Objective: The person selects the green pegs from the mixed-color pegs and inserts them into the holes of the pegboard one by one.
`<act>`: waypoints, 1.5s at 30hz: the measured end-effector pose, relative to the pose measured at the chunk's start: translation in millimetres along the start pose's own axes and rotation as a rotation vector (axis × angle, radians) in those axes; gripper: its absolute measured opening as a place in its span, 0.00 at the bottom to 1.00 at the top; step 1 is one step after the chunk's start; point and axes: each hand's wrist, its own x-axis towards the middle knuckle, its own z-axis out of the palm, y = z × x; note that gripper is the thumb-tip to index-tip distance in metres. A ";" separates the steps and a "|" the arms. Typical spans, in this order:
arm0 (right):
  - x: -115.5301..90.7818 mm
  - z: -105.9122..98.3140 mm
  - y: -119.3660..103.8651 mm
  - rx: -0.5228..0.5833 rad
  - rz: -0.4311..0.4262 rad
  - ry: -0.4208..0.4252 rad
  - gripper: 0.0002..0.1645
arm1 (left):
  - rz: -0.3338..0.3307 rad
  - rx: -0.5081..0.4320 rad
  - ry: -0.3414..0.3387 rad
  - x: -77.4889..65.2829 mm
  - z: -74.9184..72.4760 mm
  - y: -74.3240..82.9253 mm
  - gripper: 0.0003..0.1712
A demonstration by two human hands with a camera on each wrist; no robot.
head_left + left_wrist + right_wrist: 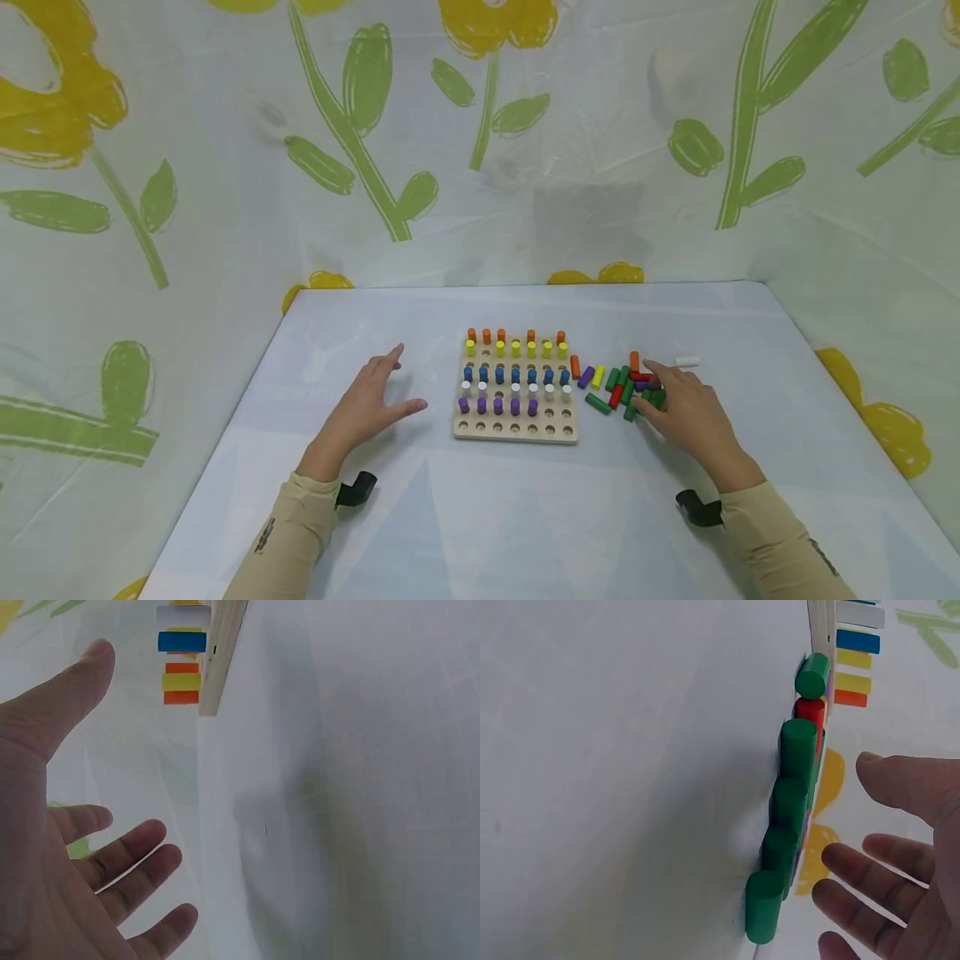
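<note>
A wooden pegboard [517,437] lies mid-table with upright orange, yellow, blue, white and purple pegs in rows. Its nearest row of holes is bare. To its left my left hand [366,410] hovers with thumb and fingers spread, touching nothing. My right hand [693,417] is over the loose pegs right of the board, thumb apart from its fingers. Beneath it lie several green pegs [763,907], partly hidden by the hand in the head view. A red peg [616,396] lies among them. In the right wrist view the fingers [870,881] hold nothing.
Between board and pile lie an orange peg [575,367], a purple peg [586,377] and a yellow peg [597,377]. A white peg [686,362] lies apart, beyond the right hand. Flower-printed sheeting [480,208] stands behind and beside the white table [480,533].
</note>
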 end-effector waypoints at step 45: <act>6.0 17.6 -25.0 0.042 -0.053 -0.096 0.22 | 0.098 -0.058 -0.141 8.0 38.7 15.9 0.60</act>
